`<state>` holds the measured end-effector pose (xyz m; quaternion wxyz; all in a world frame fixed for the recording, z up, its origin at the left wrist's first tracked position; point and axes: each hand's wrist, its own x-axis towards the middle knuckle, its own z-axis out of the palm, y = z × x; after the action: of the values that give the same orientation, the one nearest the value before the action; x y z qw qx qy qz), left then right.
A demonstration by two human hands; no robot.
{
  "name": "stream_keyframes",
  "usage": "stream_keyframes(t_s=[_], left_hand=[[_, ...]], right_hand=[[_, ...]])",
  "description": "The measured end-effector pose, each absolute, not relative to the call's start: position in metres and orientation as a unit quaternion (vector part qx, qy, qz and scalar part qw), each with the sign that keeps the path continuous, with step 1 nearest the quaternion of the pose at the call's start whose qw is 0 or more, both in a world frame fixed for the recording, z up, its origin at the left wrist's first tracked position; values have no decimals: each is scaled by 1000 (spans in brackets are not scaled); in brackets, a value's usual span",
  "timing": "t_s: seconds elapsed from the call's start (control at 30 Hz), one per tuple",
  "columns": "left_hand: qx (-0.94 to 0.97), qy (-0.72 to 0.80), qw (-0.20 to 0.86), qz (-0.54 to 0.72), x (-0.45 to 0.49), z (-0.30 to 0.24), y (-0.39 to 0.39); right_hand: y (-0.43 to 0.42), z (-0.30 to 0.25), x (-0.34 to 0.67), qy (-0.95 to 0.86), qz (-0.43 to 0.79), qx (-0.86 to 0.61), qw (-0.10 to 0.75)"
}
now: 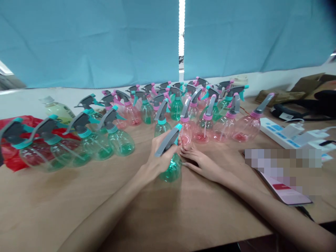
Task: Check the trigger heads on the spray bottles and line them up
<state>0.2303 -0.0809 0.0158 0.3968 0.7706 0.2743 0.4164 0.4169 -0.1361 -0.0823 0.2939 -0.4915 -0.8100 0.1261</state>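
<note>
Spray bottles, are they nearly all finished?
Looks mostly done: many spray bottles sit on the table with trigger tops fitted. In hand: the left hand grips one green bottle by its neck, while the right hand lies open beside it. Left: no topless bottles show, so probably little.

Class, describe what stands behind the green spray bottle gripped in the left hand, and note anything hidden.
Behind the green spray bottle stand another green bottle and a pink bottle, then more rows. The left hand covers the held bottle's neck.
</note>
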Motion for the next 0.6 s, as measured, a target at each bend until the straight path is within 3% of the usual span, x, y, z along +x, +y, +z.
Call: stream_keyframes(t_s=[0.6], left_hand=[[763,259,435,402,229,15,-82]], right_hand=[[-136,-84,418,-807,128,-492,300]])
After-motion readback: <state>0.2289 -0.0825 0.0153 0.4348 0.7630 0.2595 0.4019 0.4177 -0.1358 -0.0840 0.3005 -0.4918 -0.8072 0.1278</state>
